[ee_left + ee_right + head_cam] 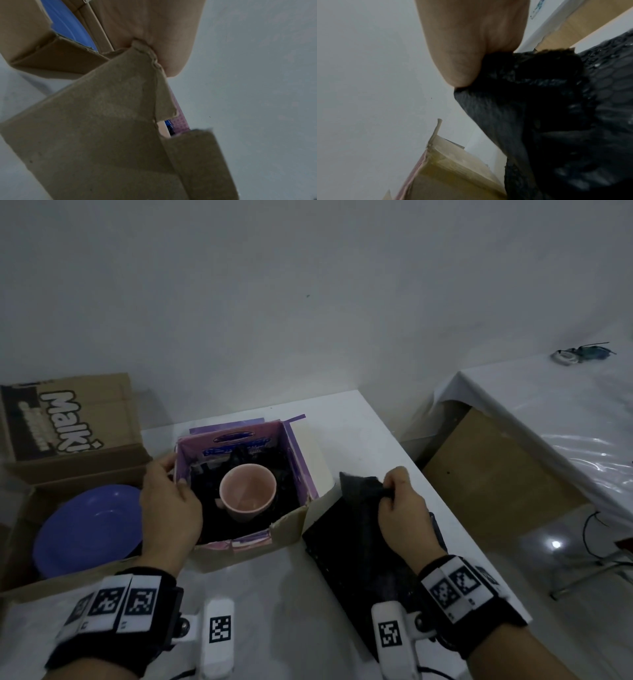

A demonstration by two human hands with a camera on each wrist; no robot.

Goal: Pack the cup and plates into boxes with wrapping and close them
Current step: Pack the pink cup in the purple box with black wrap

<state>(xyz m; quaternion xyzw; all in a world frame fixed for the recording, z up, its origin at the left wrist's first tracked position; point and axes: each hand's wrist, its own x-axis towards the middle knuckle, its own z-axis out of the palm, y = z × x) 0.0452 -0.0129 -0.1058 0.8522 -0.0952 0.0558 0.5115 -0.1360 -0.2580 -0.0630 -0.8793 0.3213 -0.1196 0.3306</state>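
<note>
A pink cup point(247, 491) stands upright on black wrapping inside the small purple-lined box point(301, 474) at the table's middle. My left hand point(169, 501) grips that box's left wall, fingers curled over the rim; the left wrist view shows the brown box wall point(96, 128) pressed against my palm. A blue plate point(89, 529) lies in the larger cardboard box point(20, 529) at the left. My right hand point(399, 501) pinches a corner of the black bubble wrap sheet point(356, 559), lifting it off the table right of the small box; the black bubble wrap point(556, 108) fills the right wrist view.
The large box's printed flap point(68, 416) stands up at the back left. A second table under clear plastic point(548, 422) stands to the right, across a gap with a brown panel point(496, 474). The white table's right edge point(479, 542) runs close to my right wrist.
</note>
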